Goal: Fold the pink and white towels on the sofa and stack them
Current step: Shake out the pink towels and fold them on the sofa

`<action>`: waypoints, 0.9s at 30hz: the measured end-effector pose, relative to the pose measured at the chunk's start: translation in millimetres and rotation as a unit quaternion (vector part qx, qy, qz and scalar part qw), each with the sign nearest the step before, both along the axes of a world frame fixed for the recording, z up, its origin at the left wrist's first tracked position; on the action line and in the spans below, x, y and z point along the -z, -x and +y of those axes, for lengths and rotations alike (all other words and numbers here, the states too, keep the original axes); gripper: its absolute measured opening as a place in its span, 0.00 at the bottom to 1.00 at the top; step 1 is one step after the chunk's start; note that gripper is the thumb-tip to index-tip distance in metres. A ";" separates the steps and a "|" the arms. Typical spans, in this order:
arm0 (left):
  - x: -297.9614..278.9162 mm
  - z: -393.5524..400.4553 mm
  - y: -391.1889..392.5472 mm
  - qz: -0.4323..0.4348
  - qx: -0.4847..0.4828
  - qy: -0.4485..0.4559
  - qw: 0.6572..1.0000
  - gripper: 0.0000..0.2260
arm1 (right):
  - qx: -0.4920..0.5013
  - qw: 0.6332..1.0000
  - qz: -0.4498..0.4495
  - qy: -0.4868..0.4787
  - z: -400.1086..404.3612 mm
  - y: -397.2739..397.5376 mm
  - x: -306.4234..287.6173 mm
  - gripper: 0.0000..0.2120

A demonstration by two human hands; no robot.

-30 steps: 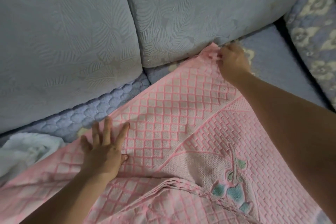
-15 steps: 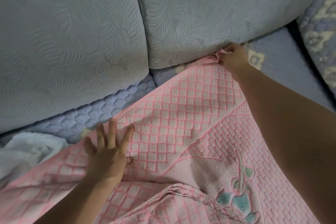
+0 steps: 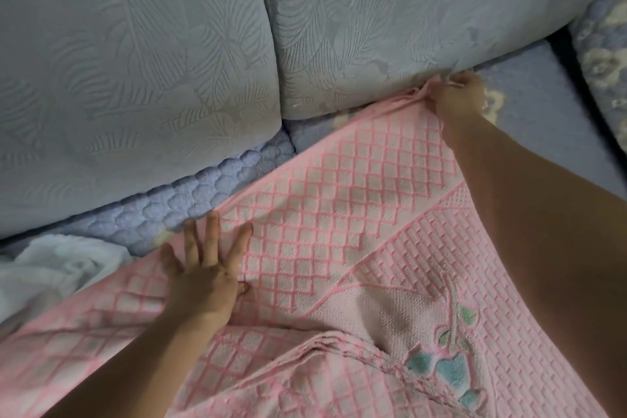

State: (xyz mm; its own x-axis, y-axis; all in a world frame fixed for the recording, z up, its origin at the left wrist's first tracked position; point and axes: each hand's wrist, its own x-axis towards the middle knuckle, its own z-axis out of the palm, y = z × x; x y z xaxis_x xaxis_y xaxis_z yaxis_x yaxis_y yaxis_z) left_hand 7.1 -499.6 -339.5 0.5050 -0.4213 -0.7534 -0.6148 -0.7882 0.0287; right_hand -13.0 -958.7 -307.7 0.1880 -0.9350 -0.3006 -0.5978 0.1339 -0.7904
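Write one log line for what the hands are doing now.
step: spreading pink towel | left hand: flat on towel | right hand: pinching far corner | white towel: unfolded, left

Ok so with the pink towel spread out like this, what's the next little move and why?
Probably draw the far corner back toward you over the flat part. The right hand already pinches that corner of the pink towel against the back cushion, and the left hand lies flat on it, pinning the cloth for a fold.
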 end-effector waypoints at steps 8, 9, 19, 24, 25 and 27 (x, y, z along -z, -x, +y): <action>-11.1 3.0 4.5 -0.029 0.009 0.033 0.999 0.40 | -0.255 0.950 0.123 0.132 171.3 158.9 -22.6 0.14; -20.3 5.1 10.8 -0.051 0.006 0.059 0.997 0.38 | -0.297 0.929 0.143 0.166 197.8 197.8 -30.0 0.12; -88.3 180.1 92.2 -0.182 0.224 0.128 0.949 0.36 | -0.357 0.793 0.491 0.054 322.3 417.9 -36.3 0.44; -93.8 208.6 30.9 -0.272 0.221 0.059 0.935 0.29 | -0.225 0.866 0.410 -0.179 333.9 408.4 -51.3 0.19; -96.3 206.9 23.1 -0.269 0.229 0.060 0.934 0.29 | -0.240 0.866 0.399 -0.184 347.0 414.4 -62.6 0.17; -103.7 205.0 13.3 -0.243 0.262 0.064 0.932 0.30 | -0.256 0.868 0.387 -0.177 384.1 431.8 -98.4 0.12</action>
State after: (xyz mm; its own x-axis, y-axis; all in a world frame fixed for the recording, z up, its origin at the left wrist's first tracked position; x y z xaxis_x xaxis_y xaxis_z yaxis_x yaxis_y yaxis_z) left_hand -6.2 -294.5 -235.7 0.4737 -0.7765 -0.4155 -0.8788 -0.3859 -0.2807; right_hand -444.8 -574.7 -209.2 0.1641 -0.6115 -0.7740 -0.9843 -0.1530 -0.0878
